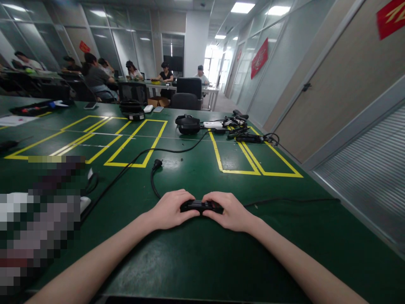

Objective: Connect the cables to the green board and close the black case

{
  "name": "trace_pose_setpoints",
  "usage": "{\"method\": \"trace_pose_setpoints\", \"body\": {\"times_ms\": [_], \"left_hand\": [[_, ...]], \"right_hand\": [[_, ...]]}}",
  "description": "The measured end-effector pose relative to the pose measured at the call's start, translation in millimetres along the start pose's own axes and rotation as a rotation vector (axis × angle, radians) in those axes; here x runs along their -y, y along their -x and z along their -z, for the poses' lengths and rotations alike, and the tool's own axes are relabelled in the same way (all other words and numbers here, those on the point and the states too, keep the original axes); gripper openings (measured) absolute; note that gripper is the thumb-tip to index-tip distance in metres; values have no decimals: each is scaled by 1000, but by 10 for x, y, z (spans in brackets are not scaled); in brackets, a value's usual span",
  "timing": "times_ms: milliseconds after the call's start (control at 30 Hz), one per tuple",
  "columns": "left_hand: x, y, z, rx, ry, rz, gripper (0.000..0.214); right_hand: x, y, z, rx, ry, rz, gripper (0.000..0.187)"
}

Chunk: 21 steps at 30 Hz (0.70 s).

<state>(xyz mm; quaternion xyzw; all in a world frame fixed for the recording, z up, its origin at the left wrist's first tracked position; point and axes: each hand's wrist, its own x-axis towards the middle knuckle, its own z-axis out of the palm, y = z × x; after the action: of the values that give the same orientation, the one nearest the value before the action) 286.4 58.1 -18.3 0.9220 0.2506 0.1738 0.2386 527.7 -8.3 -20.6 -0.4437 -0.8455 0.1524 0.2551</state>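
Note:
A black power adapter point(200, 205) lies level on the green table in front of me, held at both ends. My left hand point(175, 209) is closed round its left end, thumb along the near side and fingers over the far side. My right hand point(228, 211) grips the right end in the same way, so only the adapter's middle shows. From behind my left hand a black cord curves up to a mains plug point(157, 164). A thin black cable point(291, 200) runs off to the right from beside my right hand.
Yellow tape rectangles point(145, 164) mark the green table point(190, 261). Across its back lie a black headset point(187, 124), tangled black cables and devices point(240, 126), and a phone point(90, 105). A long black cord point(126, 166) crosses the left side. A pixelated person is at left; others sit behind.

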Motion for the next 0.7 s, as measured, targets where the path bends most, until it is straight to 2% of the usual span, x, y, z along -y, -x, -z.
{"method": "trace_pose_setpoints", "body": {"times_ms": [167,300,433,533,600,700], "left_hand": [[-12,11,2,16,23,17,29],[-13,11,9,-9,30,23,29],[-29,-6,8,-20,41,24,27],[-40,-11,0,-44,12,31,27],[-39,-4,6,-131,-23,-28,29],[-20,22,52,-365,-113,-141,42]], "right_hand": [[32,-7,9,38,21,54,32],[50,-13,10,26,17,50,21],[37,2,-8,36,142,125,50],[7,16,-38,24,271,208,52],[-32,18,-32,-25,256,211,48],[-152,24,70,-168,120,105,46]]}}
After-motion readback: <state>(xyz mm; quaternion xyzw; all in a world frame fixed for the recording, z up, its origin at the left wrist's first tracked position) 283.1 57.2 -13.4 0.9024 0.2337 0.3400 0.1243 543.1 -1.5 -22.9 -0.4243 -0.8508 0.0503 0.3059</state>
